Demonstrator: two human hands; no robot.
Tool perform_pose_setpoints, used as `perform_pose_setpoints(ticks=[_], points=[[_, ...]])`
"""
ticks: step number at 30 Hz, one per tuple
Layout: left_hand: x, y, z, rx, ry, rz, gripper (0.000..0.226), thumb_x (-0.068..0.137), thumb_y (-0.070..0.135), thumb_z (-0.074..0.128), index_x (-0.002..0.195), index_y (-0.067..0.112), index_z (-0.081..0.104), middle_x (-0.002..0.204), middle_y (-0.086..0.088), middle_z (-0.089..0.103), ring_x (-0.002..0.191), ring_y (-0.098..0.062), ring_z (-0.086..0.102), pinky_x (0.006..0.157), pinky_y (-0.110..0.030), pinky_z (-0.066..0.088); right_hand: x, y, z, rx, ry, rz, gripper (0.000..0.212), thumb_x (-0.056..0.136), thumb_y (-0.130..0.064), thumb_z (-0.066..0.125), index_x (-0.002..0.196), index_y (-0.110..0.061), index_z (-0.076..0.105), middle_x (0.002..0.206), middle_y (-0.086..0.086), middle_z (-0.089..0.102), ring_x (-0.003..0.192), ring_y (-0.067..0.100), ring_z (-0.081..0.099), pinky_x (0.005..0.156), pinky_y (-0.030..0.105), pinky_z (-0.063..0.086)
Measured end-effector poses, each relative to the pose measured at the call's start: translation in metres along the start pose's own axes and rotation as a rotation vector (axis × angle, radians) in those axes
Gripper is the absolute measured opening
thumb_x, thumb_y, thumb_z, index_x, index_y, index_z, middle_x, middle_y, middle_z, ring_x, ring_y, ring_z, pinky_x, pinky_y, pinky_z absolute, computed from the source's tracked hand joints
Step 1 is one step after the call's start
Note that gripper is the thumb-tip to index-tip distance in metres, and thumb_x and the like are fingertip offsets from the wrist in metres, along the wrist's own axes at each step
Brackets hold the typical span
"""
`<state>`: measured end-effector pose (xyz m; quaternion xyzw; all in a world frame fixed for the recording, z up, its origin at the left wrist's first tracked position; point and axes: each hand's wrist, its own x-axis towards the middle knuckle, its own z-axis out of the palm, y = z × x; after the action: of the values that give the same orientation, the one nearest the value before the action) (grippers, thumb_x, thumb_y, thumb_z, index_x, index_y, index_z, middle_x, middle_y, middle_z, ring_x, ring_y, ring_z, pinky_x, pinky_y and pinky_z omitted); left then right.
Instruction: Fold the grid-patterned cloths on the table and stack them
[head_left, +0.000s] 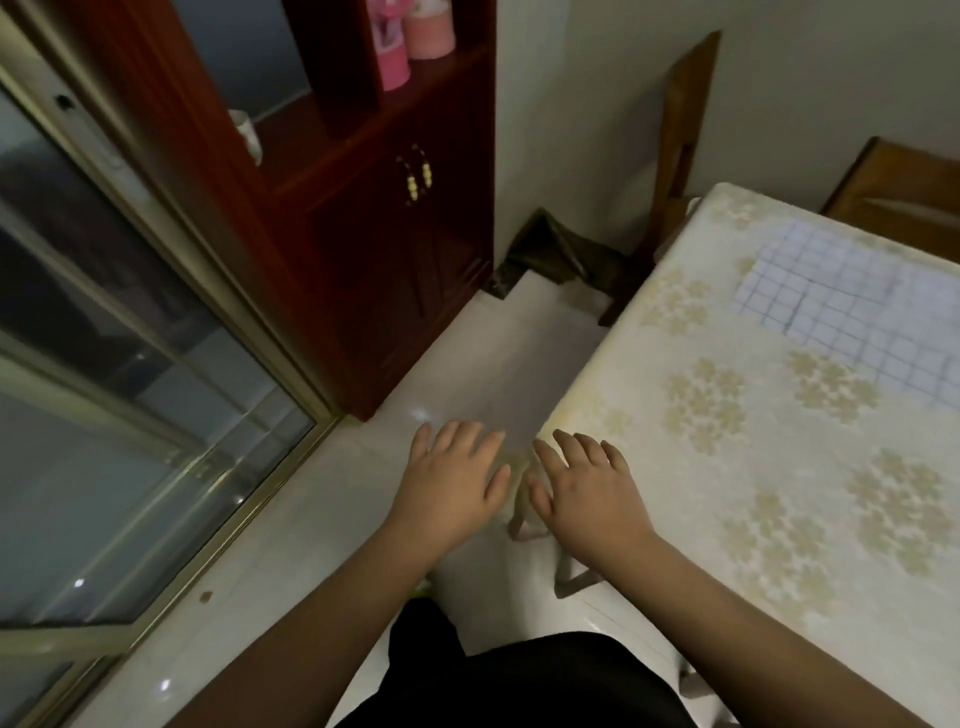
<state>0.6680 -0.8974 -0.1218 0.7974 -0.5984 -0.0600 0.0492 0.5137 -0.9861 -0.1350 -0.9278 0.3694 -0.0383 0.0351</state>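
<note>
A white cloth with a blue grid pattern (852, 306) lies flat on the far right part of the table (727, 467), running out of view at the right edge. The table wears a pale cover with yellowish flower prints. My left hand (452, 483) hovers palm down with straight fingers over the floor, just left of the table's near corner. Beside it, my right hand (587, 488) is also flat and empty, over that corner. Both hands are far from the cloth and hold nothing.
A dark red wooden cabinet (374, 218) stands against the wall ahead, with pink containers (410, 36) on its shelf. A glass sliding door (119, 364) fills the left. Wooden chairs (680, 130) stand behind the table. A dark bag (556, 254) lies on the white floor.
</note>
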Motion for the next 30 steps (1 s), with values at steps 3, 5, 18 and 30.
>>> perform_pose_setpoints(ticks=[3, 5, 18, 30], points=[[0.036, -0.023, -0.003, -0.010, -0.031, 0.093, 0.063, 0.091, 0.051, 0.018, 0.140, 0.024, 0.048, 0.139, 0.000, 0.053, 0.130, -0.020, 0.045, 0.110, -0.047, 0.028, 0.033, -0.014, 0.002, -0.011, -0.020, 0.097, 0.052, 0.088, -0.044, 0.036, 0.111, -0.015, 0.072, 0.110, 0.011, 0.071, 0.099, 0.030, 0.067, 0.086, 0.045, 0.053], [0.057, -0.043, -0.009, -0.018, -0.020, 0.135, 0.063, 0.091, 0.051, 0.019, 0.140, 0.024, 0.048, 0.139, 0.000, 0.052, 0.130, -0.021, 0.045, 0.110, -0.048, 0.029, 0.053, -0.025, 0.001, -0.004, -0.032, 0.175, 0.051, 0.087, -0.044, 0.036, 0.109, -0.014, 0.072, 0.107, 0.011, 0.071, 0.098, 0.030, 0.068, 0.084, 0.044, 0.053], [0.162, -0.100, -0.035, 0.001, -0.076, 0.424, 0.065, 0.091, 0.051, 0.017, 0.140, 0.022, 0.048, 0.139, -0.001, 0.052, 0.132, -0.022, 0.044, 0.112, -0.050, 0.029, 0.121, -0.048, -0.014, -0.008, -0.075, 0.470, 0.052, 0.091, -0.046, 0.033, 0.114, -0.016, 0.069, 0.113, 0.008, 0.069, 0.104, 0.028, 0.066, 0.089, 0.046, 0.052], [0.256, -0.083, -0.036, 0.112, -0.178, 0.557, 0.057, 0.101, 0.048, 0.029, 0.153, 0.025, 0.022, 0.155, 0.000, 0.032, 0.143, -0.020, 0.025, 0.119, -0.045, 0.016, 0.191, 0.005, -0.010, 0.047, -0.146, 0.601, 0.056, 0.090, -0.047, 0.030, 0.121, -0.018, 0.066, 0.120, 0.008, 0.067, 0.109, 0.027, 0.065, 0.091, 0.046, 0.051]])
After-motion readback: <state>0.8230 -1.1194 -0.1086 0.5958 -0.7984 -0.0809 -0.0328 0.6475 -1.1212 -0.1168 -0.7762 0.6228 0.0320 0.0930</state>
